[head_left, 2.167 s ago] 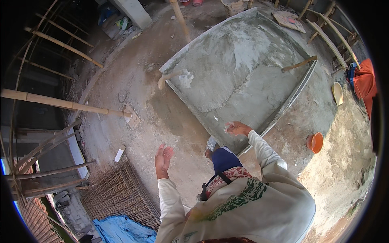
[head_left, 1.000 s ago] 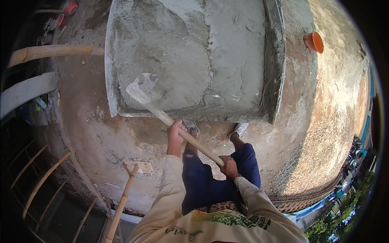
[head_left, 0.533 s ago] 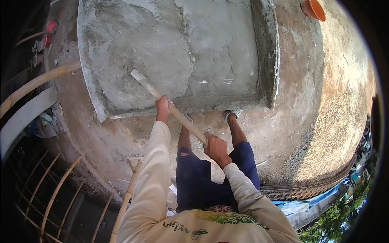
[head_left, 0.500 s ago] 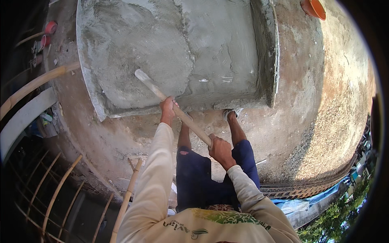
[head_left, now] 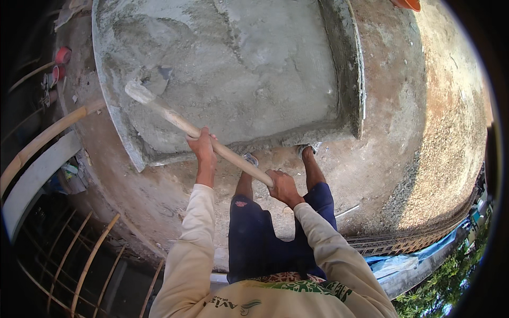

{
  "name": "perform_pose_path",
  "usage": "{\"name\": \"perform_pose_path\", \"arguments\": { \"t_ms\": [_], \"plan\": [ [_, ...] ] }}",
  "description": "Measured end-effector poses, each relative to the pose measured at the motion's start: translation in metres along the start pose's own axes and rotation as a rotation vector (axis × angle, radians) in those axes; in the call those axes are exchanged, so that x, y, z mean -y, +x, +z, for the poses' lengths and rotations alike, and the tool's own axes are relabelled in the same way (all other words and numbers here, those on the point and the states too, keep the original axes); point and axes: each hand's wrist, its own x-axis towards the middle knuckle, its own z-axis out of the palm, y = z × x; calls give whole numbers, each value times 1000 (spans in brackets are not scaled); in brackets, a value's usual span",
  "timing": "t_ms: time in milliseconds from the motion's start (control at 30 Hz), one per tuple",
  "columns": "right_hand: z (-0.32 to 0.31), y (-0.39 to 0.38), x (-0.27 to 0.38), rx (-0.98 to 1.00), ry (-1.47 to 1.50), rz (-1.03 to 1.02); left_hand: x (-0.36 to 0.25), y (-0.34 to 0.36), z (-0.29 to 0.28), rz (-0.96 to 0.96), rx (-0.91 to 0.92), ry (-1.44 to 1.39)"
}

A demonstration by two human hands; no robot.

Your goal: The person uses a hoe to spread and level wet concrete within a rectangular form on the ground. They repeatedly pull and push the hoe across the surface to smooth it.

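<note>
Two hands, one long-handled hoe [head_left: 179, 121]! The left hand [head_left: 203, 147] had its fingers wrapped firmly round the middle of the wooden handle, while the right hand [head_left: 284, 187] closed tight on the butt end. Up at the far end, the caked head sat at the left part of the single shallow trough [head_left: 351, 79], its blade hard to make out against the grey mix [head_left: 275, 79]. Two shoes [head_left: 307, 150] stood beside the near wall, which came between them and the mix; the handle slanted across above it. Around that: two red containers [head_left: 63, 55] upper left, one orange bucket [head_left: 407, 4] cut off by the top edge, one thick bamboo pole [head_left: 47, 139] close to the trough's left side, and at least four thinner poles [head_left: 101, 238] lower left. Dark lettering and a green leaf shape ran across the pale shirt [head_left: 254, 302].
</note>
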Motion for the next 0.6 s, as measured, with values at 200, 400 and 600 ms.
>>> {"name": "perform_pose_path", "arguments": {
  "t_ms": [200, 400, 600],
  "plan": [
    [-20, 133, 135, 152, 140, -20, -77, 172, -19, 230, -102, 379],
    [-35, 21, 63, -16, 122, 72, 50, 86, 10, -152, 137, 425],
    [-51, -134, -7, 69, 72, 270, 157, -84, -4, -444, 399, 48]
  ]
}}
